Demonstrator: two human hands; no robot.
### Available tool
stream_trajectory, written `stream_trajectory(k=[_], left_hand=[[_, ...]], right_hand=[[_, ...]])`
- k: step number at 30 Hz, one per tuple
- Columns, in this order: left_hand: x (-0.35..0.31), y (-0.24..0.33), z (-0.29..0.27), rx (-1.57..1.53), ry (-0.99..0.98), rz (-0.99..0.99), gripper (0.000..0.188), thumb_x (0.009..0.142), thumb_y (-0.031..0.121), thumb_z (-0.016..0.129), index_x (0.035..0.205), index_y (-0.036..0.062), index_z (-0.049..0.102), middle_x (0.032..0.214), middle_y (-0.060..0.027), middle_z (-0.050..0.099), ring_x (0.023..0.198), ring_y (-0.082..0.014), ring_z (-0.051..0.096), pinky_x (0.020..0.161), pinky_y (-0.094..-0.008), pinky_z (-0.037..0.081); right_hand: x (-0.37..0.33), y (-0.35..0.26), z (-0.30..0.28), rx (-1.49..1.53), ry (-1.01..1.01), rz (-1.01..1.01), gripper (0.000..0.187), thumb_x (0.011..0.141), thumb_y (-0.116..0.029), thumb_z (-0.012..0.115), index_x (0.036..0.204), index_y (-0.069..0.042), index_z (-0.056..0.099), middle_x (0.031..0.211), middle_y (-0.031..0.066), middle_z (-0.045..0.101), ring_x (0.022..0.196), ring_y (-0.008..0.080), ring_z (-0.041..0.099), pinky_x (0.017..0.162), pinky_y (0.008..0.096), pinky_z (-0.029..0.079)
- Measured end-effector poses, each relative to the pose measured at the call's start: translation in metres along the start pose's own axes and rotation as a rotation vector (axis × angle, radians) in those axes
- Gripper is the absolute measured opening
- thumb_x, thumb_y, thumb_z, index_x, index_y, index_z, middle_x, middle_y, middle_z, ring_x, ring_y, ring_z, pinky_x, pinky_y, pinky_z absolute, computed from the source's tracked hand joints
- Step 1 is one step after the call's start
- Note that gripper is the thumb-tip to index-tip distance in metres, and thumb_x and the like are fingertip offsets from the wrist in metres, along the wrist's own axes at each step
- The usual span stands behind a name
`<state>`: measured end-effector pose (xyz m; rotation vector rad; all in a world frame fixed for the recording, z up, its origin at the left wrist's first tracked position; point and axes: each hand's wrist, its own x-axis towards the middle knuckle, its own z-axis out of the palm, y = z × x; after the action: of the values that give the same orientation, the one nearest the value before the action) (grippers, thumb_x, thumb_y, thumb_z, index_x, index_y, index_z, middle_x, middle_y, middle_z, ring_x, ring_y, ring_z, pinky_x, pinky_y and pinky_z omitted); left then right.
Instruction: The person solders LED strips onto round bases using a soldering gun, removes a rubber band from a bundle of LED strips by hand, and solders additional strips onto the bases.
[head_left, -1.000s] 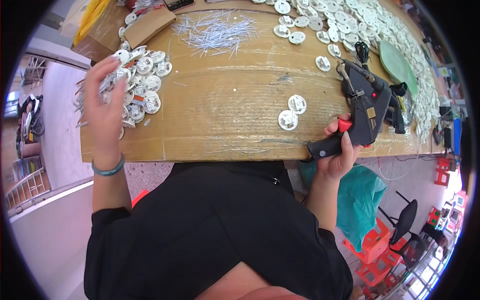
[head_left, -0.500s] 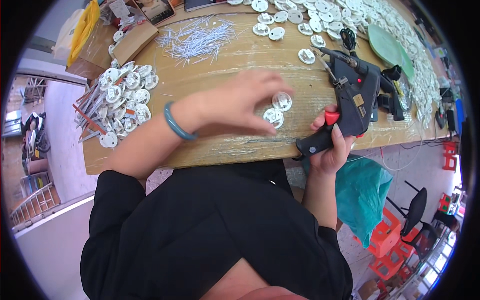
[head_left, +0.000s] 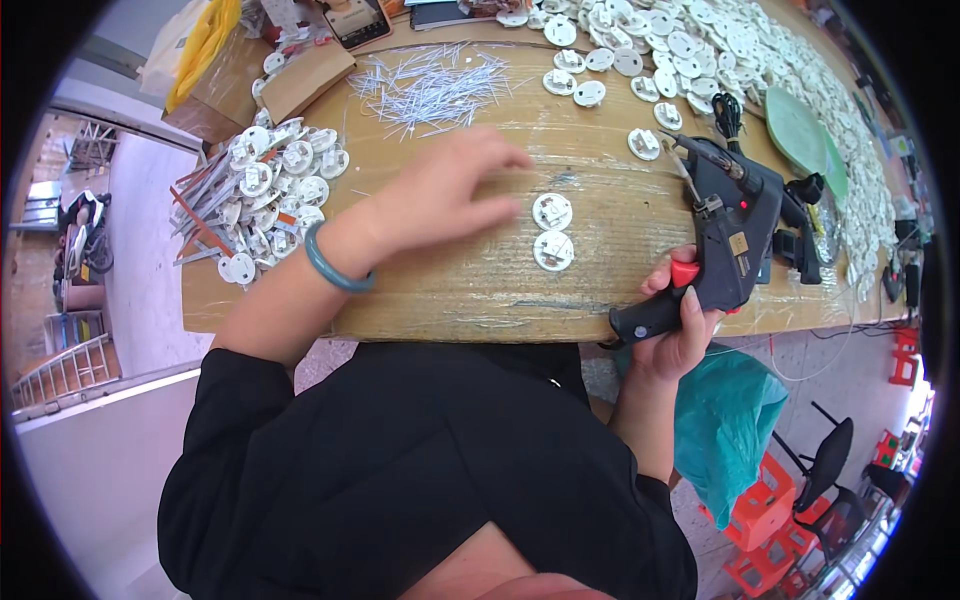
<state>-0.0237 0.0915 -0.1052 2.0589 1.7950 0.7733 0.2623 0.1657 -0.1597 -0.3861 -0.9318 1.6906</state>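
Note:
Two round white plastic discs (head_left: 552, 232) with raised fittings lie one behind the other in the middle of the wooden table. Just left of them my left hand (head_left: 455, 190) hovers over the tabletop, fingers and thumb apart and somewhat blurred, with nothing visible in it. My right hand (head_left: 683, 330) is wrapped around the handle of a black soldering gun (head_left: 735, 225) with a red trigger (head_left: 684, 275). The gun's thin tip points away from me, well to the right of the two discs. A small red light glows on its body.
At left sits a heap of similar discs (head_left: 298, 156) with flat strips. Thin white wires (head_left: 435, 90) lie scattered behind my left hand. Many more discs (head_left: 690, 50) cover the far right, around a green tray (head_left: 797, 130). A teal bag (head_left: 730, 430) hangs below the table edge.
My left hand has drawn back leftward from the two discs. They have shifted left on the table and now line up front to back. My right hand keeps its grip. The view has shifted slightly.

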Motion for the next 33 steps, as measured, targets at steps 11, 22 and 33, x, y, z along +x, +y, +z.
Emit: stream_trajectory(k=[11, 22, 33], left_hand=[[0.012, 0.031, 0.035, 0.045, -0.018, -0.026, 0.045, 0.083, 0.039, 0.073, 0.108, 0.0042, 0.059, 0.100, -0.0154, 0.058, 0.092, -0.0335, 0.061, 0.080, -0.0411, 0.051], [0.016, 0.023, 0.011, -0.023, -0.182, 0.055, 0.030, 0.081, 0.004, 0.067, 0.111, 0.0061, 0.064, 0.103, -0.0123, 0.058, 0.099, -0.0312, 0.057, 0.088, -0.0392, 0.047], [-0.038, 0.029, -0.016, -0.086, -0.114, -0.095, 0.030, 0.076, -0.003, 0.067, 0.105, 0.0027, 0.065, 0.102, -0.0122, 0.056, 0.095, -0.0285, 0.059, 0.082, -0.0332, 0.049]], right_hand=[[0.006, 0.004, 0.000, 0.018, -0.003, -0.012, 0.047, 0.086, -0.007, 0.056, 0.130, 0.006, 0.043, 0.120, 0.0213, 0.054, 0.088, 0.0252, 0.063, 0.074, 0.0361, 0.055], [0.005, -0.006, 0.007, 0.055, 0.044, 0.123, 0.041, 0.085, -0.004, 0.060, 0.124, 0.005, 0.050, 0.108, 0.0159, 0.061, 0.086, 0.0245, 0.066, 0.075, 0.0364, 0.055], [-0.019, -0.008, 0.040, 0.110, 0.030, 0.317, 0.039, 0.089, -0.009, 0.060, 0.125, 0.002, 0.051, 0.106, 0.0128, 0.062, 0.086, 0.0218, 0.067, 0.079, 0.0366, 0.055]])
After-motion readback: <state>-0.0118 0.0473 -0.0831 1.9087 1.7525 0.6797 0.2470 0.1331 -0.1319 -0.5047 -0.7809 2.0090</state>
